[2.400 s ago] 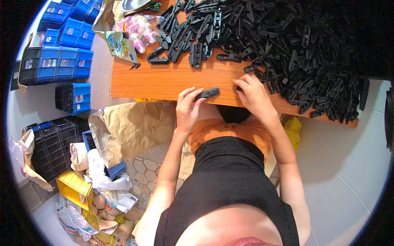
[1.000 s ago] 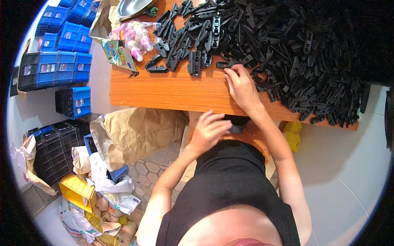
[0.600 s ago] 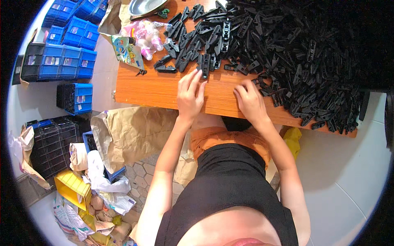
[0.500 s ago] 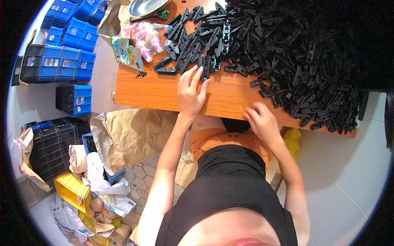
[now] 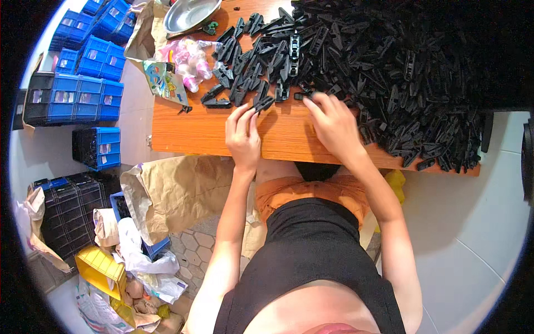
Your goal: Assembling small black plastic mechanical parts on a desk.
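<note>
Between the fingertips of my left hand point(image 5: 242, 136) is a black plastic clip-like part point(image 5: 263, 104), held just above the near side of the table. My right hand point(image 5: 337, 125) reaches to the front edge of the heap, its thumb and fingers drawn together beside a small black piece point(image 5: 301, 96). Motion blur hides whether that piece is in its grip. A big pile of black plastic parts point(image 5: 384, 67) spreads over the right and far side. Nearer the left hand, more such parts point(image 5: 245, 61) lie in a looser group, with one standing upright point(image 5: 282, 91).
The wooden table point(image 5: 194, 133) has a metal bowl point(image 5: 192, 15), pink-and-white wrapped items point(image 5: 192, 61) and a colourful packet point(image 5: 163, 80) at its left. Stacked blue crates point(image 5: 83, 94), a brown paper bag point(image 5: 178, 192) and a yellow crate point(image 5: 100, 270) stand left of me.
My left hand has picked up a black clip-like part and drawn it slightly back and left. My right hand has moved from the table's edge up and left to the pile's front.
</note>
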Demonstrator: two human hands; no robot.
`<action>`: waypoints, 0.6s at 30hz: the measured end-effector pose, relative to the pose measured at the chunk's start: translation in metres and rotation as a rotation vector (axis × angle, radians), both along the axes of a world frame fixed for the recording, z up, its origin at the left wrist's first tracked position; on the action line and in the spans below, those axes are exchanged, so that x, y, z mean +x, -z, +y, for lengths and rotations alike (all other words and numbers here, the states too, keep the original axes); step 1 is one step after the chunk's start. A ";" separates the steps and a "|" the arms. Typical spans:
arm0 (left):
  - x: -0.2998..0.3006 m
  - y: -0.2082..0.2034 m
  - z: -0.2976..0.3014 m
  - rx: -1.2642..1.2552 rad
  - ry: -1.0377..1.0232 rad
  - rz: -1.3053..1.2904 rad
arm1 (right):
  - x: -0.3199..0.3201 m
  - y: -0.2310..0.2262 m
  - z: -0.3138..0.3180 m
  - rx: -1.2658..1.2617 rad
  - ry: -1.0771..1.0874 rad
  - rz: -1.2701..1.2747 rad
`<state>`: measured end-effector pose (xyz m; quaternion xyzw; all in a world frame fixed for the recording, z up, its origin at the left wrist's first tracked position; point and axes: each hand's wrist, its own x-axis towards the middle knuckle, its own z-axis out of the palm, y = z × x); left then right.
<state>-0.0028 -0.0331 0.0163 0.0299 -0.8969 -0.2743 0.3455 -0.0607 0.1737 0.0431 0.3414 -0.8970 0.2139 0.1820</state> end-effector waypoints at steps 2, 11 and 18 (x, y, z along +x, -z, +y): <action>0.019 -0.004 0.004 0.164 -0.014 -0.012 | -0.016 0.017 -0.018 0.136 0.052 0.027; 0.043 0.002 0.020 0.376 0.109 -0.313 | -0.017 0.014 -0.011 -0.109 -0.118 -0.129; 0.065 -0.005 0.029 0.138 0.095 -0.424 | 0.046 0.020 0.021 -0.534 -0.005 -0.537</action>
